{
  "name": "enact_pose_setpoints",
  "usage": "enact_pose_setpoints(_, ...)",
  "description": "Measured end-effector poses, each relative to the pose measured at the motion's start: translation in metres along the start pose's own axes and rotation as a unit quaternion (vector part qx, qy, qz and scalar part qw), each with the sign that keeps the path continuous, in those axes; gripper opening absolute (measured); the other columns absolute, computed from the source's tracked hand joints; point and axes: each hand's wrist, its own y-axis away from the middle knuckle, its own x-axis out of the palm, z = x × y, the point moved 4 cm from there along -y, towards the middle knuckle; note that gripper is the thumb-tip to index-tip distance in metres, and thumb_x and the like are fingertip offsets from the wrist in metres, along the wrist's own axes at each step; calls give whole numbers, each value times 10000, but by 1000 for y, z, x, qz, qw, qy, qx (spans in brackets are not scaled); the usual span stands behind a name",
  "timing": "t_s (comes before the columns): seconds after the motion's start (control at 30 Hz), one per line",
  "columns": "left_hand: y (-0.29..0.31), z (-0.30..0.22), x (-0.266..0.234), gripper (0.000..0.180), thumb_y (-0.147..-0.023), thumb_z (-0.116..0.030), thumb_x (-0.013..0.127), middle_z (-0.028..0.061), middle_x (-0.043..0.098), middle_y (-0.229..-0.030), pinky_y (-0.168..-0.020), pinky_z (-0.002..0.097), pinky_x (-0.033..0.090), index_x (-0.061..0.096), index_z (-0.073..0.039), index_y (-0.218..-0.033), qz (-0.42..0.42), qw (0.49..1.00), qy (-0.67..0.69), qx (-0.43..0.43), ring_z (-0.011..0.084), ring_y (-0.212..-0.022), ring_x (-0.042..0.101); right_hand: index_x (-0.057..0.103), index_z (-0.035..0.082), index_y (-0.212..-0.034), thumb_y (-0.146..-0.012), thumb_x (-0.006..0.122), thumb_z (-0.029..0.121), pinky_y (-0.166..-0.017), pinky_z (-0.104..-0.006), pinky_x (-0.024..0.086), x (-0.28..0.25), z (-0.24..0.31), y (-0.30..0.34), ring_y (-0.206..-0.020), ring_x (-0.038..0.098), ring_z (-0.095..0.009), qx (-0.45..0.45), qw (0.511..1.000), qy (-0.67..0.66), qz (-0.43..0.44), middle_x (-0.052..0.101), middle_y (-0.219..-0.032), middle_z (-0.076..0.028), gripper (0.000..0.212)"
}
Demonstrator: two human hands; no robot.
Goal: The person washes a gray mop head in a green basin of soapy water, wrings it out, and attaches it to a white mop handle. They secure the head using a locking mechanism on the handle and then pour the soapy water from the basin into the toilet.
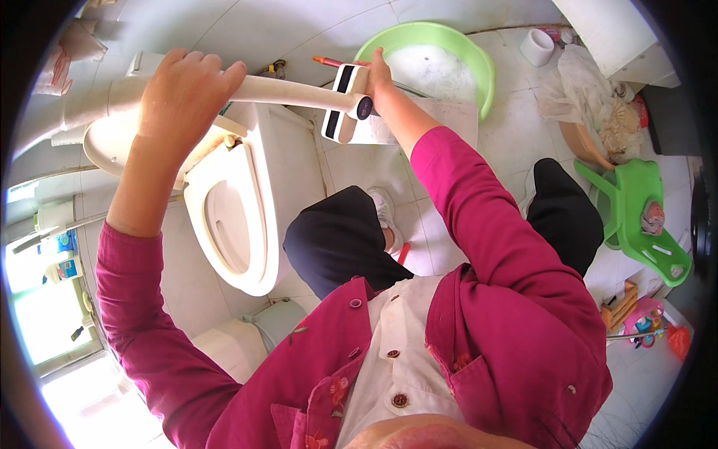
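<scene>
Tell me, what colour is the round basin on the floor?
The basin is light green, with whitish foamy water inside. The head view shows it near the top.

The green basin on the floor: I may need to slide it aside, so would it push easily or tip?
The green basin looks like thin plastic, so probably light and easy to slide on the smooth tiled floor. It is wide and shallow, so unlikely to tip. Whitish, foamy-looking contents may slosh if it is pushed fast.
</scene>
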Motion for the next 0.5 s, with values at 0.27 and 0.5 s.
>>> enact_pose_setpoints(0.27, -31, 0, -7, 229, -834, -100, 635, 75, 664, -1020, -1009, 440, 353, 649, -139, -1060, 204, 978, -40, -21, 229, -1031, 599, 570, 7, -817, -949, 545, 354, -606, -334, 467, 57, 78, 52, -690, 586, -171, -352, 908, 201, 110, 621, -783, -110, 372)
enact_pose_setpoints(0.5, -59, 2, -68, 97, -791, -142, 608, 5, 636, -1087, -1155, 560, 219, 684, -135, -851, -226, 970, -92, -13, 189, -1147, 533, 636, 15, -945, -830, 738, 265, -544, -286, 450, 131, 87, 166, -564, 542, -137, -395, 786, 421, 222, 618, -710, -37, 293)
